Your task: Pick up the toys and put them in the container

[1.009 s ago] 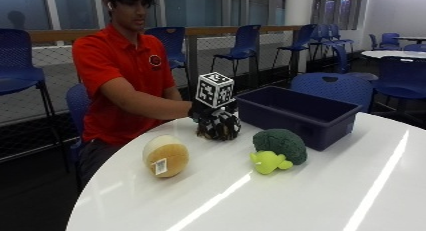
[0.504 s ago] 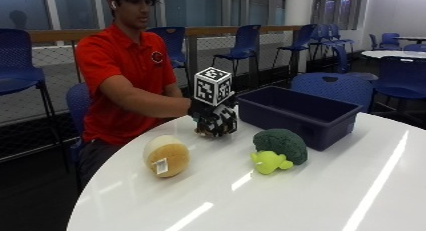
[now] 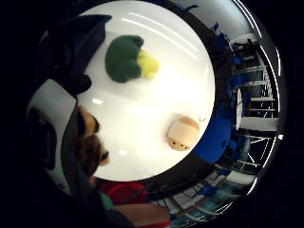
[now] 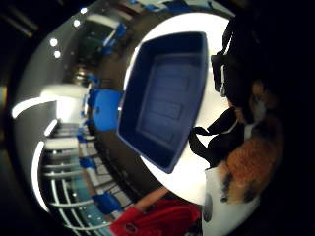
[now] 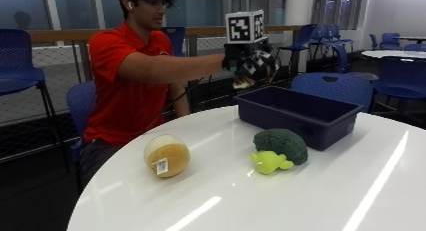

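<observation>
Hand [image 5: 249,63] up in the air, and your fingers are curled round a brown furry toy [image 5: 245,80], lifted clear of the white surface [image 5: 279,201] and hanging above the near end of the blue container [image 5: 301,115]. From your palm, the bin's bare floor shows right below. Down on the surface, the green broccoli toy [image 5: 279,150] lies just beside the container's wall, and the tan bun toy [image 5: 167,155] sits apart from it, nearer your body.
</observation>
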Demonstrator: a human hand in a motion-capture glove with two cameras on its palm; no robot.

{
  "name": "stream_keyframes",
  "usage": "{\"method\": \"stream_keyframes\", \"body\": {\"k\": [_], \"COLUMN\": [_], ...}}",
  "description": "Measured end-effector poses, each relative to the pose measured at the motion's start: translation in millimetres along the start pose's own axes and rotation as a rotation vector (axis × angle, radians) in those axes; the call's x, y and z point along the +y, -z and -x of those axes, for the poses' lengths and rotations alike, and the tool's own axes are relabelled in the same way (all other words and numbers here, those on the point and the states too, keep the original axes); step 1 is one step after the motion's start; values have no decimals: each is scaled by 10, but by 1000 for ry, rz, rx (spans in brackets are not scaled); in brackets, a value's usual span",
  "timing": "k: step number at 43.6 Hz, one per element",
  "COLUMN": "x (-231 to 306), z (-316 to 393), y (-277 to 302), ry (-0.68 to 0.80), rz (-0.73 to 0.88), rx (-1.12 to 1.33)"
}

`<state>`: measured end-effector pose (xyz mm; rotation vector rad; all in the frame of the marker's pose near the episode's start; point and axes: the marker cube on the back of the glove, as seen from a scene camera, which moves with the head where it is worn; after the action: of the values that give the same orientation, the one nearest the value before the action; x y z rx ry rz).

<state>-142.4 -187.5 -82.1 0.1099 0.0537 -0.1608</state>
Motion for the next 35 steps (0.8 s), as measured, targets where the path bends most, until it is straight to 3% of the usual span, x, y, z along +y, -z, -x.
{"method": "stream_keyframes", "body": {"k": [8,12,19,23,29,35], "x": [-370,-565,-686,-686,-614,-515], "z": [741,1056,1362,1499,1412,1176], "y": [376,335,204,133,-96,-292], "ry": [109,108,247,216,279,238], "rz": [-72,-71,-90,-28,198,211], "rx": [-44,-121,-128,-184,-240,-174]}}
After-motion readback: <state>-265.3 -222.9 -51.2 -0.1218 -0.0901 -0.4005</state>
